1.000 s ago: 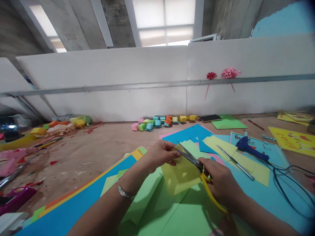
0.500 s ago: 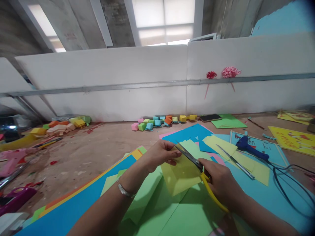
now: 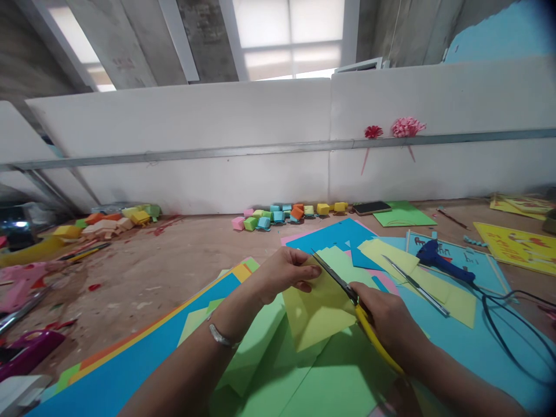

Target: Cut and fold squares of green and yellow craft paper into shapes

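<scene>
The yellow sheet [image 3: 319, 318] is held just above the light green sheets [image 3: 334, 373] on the desk [image 3: 200, 240], its upper edge along the blades of the scissors [image 3: 336, 278]. For a clean cut, it seems best to hold the sheet taut, feed the edge deep between the blades near the pivot, and take long, even strokes; the left fingertips sit close to the blade tips, so they should move clear before each bite.

The left hand [image 3: 284, 272] reaches in over the far left of the green sheets, forearm slanting inward, its thumb and fingers narrowed in a pinch on the sheet's corner. Over the right side of the green sheets, the right hand [image 3: 386, 318] has its fingers wrapped around the scissors, thumb pointing along them; I cannot tell how the hidden fingers sit in the handle.
</scene>
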`<control>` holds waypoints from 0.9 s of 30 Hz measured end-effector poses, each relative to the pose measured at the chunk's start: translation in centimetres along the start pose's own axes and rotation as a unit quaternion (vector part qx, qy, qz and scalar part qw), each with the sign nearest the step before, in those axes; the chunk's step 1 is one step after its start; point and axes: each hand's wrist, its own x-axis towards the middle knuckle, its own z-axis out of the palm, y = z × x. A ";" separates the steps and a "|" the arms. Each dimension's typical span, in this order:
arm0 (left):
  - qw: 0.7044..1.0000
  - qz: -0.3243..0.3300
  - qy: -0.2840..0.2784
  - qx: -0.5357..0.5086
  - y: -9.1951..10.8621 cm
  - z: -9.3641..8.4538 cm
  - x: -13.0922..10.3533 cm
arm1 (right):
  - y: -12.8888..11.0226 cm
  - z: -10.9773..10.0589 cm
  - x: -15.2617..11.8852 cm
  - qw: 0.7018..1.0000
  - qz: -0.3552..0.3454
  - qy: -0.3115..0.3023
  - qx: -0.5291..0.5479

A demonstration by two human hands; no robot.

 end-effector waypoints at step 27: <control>1.000 -0.005 -0.017 0.011 -0.1 -0.2 0.2 | 0.4 -0.6 0.5 0.996 0.079 -0.017 -0.029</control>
